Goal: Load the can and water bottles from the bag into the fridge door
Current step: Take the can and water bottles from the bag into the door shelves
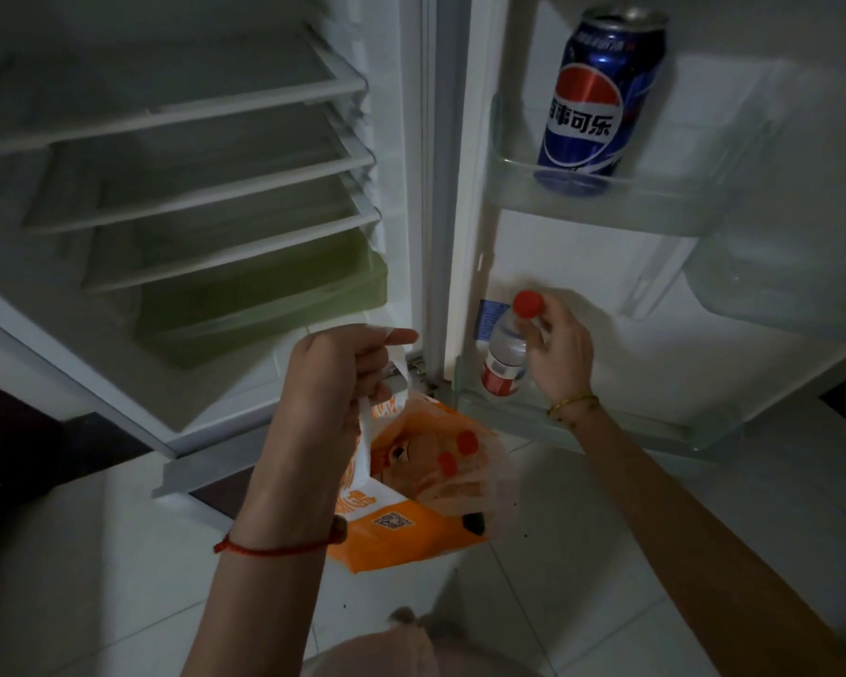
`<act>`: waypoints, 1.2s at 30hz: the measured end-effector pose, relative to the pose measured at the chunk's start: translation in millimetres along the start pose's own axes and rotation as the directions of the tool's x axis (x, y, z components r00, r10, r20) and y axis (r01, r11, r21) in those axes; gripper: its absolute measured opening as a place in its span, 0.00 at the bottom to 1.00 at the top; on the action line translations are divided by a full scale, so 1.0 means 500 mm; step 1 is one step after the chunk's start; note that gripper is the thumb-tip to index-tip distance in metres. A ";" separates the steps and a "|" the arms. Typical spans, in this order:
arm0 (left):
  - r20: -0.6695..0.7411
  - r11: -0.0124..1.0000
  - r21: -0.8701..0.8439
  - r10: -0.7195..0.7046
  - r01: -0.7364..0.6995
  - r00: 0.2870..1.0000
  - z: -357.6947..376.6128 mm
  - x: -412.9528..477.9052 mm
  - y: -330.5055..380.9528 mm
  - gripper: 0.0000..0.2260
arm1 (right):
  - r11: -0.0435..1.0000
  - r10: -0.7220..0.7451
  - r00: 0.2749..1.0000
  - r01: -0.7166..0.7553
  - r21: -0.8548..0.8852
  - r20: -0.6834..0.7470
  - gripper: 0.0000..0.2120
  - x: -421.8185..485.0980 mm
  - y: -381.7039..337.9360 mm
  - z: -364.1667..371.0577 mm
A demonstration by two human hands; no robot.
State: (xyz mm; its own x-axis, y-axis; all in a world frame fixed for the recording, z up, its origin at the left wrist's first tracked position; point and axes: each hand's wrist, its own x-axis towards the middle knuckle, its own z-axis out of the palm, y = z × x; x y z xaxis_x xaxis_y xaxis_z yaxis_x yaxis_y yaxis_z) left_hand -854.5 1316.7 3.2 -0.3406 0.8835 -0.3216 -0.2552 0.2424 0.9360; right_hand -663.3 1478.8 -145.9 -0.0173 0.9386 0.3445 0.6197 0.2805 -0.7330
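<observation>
A blue cola can (599, 97) stands in the upper shelf (655, 202) of the open fridge door. My right hand (560, 346) grips a clear water bottle (509, 342) with a red cap and red label near its neck, its base down inside the door's bottom shelf (606, 422). My left hand (335, 378) holds up the white handle of an orange and white plastic bag (411, 520) above the floor. Through the bag's open mouth show the red caps of two more bottles (457, 449).
The fridge body (191, 197) at left stands open, with several bare glass shelves and a greenish drawer at the bottom. A clear lidded door compartment (777, 285) juts out at right. Pale floor tiles (582, 554) lie below.
</observation>
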 end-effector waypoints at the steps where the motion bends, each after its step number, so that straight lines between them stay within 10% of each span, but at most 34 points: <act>1: -0.006 1.000 0.000 -0.005 0.005 1.000 0.000 0.001 0.000 0.12 | 1.000 0.008 1.000 -0.008 -0.014 0.007 0.13 0.001 0.002 0.006; 23: -0.034 1.000 -0.001 -0.019 0.019 0.999 -0.006 0.015 -0.003 0.12 | 0.989 0.122 0.991 -0.117 -0.093 0.058 0.27 -0.007 -0.010 0.067; 28: -0.014 1.000 -0.016 -0.022 0.021 1.000 -0.003 0.008 0.008 0.12 | 0.987 -0.150 0.979 0.141 -0.073 -0.137 0.19 -0.077 -0.012 0.032; 31: 0.010 1.000 -0.024 -0.013 0.013 1.000 0.000 0.001 0.013 0.12 | 0.987 -0.109 0.949 0.139 -0.082 0.295 0.13 -0.152 0.005 0.053; 33: 0.021 1.000 -0.016 -0.011 0.012 1.000 0.001 -0.005 0.014 0.12 | 0.968 0.004 0.803 0.147 -0.205 0.596 0.11 -0.199 0.042 0.097; 36: 0.023 1.000 -0.017 -0.008 0.008 1.000 0.001 -0.016 0.018 0.13 | 0.972 0.165 0.728 -0.005 -0.235 0.666 0.23 -0.247 0.070 0.143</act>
State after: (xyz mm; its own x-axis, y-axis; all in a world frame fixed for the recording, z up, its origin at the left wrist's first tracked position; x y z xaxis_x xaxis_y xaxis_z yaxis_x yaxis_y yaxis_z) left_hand -853.7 1311.9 14.2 -0.3177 0.8906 -0.3254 -0.2728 0.2428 0.9309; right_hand -695.4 1387.0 -256.1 -0.4327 0.8631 -0.2606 0.7868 0.2204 -0.5765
